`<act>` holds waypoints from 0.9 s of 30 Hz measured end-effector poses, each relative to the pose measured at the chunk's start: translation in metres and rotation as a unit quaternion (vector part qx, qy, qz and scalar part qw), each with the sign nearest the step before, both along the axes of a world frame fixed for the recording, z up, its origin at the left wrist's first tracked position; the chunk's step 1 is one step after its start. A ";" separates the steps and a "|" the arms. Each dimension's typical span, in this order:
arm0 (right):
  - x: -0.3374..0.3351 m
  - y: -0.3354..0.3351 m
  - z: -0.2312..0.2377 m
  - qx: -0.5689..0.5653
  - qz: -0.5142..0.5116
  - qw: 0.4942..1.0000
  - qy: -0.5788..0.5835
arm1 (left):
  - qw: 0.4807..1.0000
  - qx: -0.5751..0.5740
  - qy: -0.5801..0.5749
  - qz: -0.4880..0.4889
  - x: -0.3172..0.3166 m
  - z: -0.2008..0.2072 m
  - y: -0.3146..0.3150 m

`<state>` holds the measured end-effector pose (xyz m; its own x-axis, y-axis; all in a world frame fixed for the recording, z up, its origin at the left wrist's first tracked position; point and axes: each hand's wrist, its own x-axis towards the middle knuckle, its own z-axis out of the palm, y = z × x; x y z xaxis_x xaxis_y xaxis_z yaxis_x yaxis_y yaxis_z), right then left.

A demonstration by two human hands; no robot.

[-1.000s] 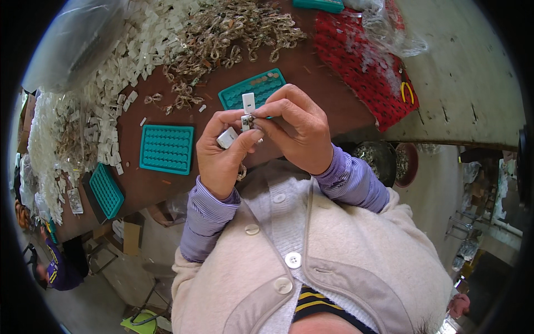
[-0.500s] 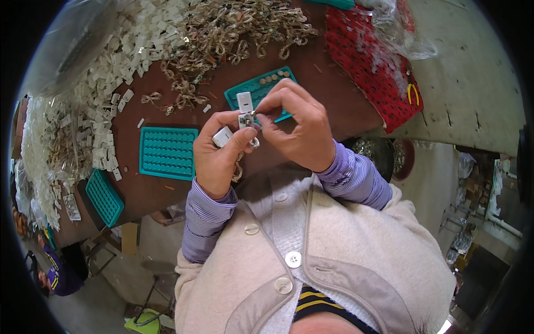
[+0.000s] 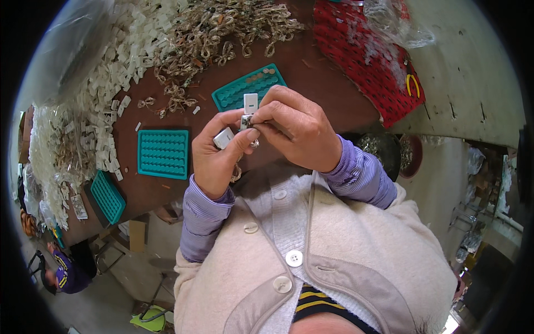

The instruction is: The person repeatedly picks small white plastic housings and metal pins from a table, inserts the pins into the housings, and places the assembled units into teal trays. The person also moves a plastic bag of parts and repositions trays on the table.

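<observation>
- Held up in front of the chest, near the close edge of the brown bench (image 3: 334, 83): an open white plastic casing (image 3: 250, 103), its slotted half pointing away and its hollow half between the fingertips, with dark and metallic parts inside too small to name.
- In the left hand (image 3: 218, 150): a firm grip, thumb and fingers closed around the hollow half, plus a second white casing (image 3: 223, 138) tucked between the fingers; beneath, a pale twisted cord loop (image 3: 237, 173), hanging close to the palm.
- At the hollow's right side: the right hand (image 3: 289, 125), thumb and fingertips close together, touching the casing; impossible to tell whether pinching a small part, the casing's rim or nothing.
- Possible trouble: dropping a tiny part from crowded fingertips; losing the second casing through any loosening of the left fingers; snagging the cord; straining the open half by pressing sideways.
- As for pose: both elbows bent, wrists raised, left palm turned inward with thumb on the near side, right hand arched over with knuckles up.
- Just beyond the hands: a teal moulded tray (image 3: 227, 100), holding several tan discs (image 3: 260, 75).
</observation>
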<state>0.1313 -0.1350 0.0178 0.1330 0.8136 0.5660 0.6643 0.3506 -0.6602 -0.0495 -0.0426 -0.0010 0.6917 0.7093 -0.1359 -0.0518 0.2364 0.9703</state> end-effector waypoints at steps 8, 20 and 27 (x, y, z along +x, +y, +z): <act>-0.011 -0.006 0.000 0.035 -0.009 0.990 0.133 | 0.998 -0.060 -0.034 -0.009 -0.001 0.005 -0.002; -0.024 -0.013 -0.004 0.083 -0.033 0.993 0.080 | 0.999 0.022 -0.022 -0.015 -0.014 0.016 -0.017; -0.029 -0.019 -0.004 0.128 -0.048 0.985 0.109 | 0.997 -0.037 -0.057 -0.045 -0.013 0.014 -0.018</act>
<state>0.1019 -0.1540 0.0140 0.3431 0.6255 0.7007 0.5551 0.4667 -0.6885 -0.0629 -0.0601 0.0133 0.7654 0.6353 -0.1025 -0.1360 0.3154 0.9391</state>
